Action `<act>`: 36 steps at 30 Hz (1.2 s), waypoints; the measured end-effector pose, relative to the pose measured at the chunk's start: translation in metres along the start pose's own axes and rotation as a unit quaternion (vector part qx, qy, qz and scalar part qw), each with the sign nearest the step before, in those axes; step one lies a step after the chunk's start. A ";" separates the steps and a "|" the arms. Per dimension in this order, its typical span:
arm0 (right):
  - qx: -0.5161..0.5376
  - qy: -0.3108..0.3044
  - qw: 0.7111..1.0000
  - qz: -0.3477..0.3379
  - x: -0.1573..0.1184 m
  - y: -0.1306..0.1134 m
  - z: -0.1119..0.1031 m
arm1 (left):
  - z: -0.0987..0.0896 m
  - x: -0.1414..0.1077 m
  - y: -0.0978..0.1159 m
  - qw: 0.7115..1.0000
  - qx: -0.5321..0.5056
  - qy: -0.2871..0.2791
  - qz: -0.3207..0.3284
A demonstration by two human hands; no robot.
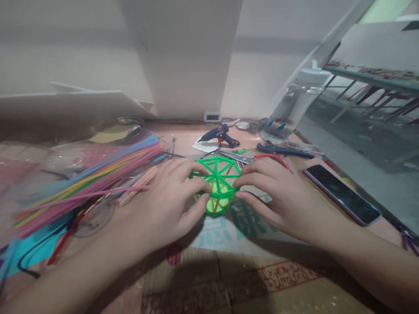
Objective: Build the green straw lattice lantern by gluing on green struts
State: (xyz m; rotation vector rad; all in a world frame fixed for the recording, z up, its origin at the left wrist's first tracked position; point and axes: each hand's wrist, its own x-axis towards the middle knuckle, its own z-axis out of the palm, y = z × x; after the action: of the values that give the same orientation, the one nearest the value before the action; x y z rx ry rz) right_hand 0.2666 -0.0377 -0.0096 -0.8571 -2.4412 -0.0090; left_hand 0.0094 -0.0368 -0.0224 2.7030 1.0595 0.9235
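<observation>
Pinching the green frame [216, 174] between my left hand [183, 192] and right hand [262, 187], I have scissors [242, 158] just beyond them.

A small white digital display [212, 116] stands at the back of the worktop [183, 129], by the pale wall [186, 56]. Right of the display lies a coil of thin grey wire [255, 126], and farther right a tall clear bottle with a white lid [296, 104]. A black-screened smartphone [342, 192] lies right of the display and nearer the viewer. Far right of the display, a long table [376, 77] holds blurred reddish clutter above grey floor [369, 148].
</observation>
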 end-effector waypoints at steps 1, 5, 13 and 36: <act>0.006 -0.004 1.000 0.005 0.000 0.000 0.000 | 0.000 0.000 0.000 1.000 0.000 0.000 0.002; 0.027 -0.010 1.000 0.002 0.001 -0.001 0.002 | 0.001 0.000 -0.001 1.000 -0.001 -0.001 0.006; 0.028 0.002 1.000 -0.006 0.001 -0.002 0.011 | 0.001 0.000 -0.003 1.000 0.000 -0.003 0.013; 0.032 -0.005 0.999 -0.024 0.003 0.002 0.004 | 0.003 -0.002 -0.007 0.999 0.019 -0.009 0.027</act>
State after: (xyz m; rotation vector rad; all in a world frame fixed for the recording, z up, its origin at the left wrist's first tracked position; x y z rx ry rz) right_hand 0.2642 -0.0337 -0.0118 -0.7722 -2.4566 0.0563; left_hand 0.0055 -0.0328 -0.0279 2.7781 1.0174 0.8951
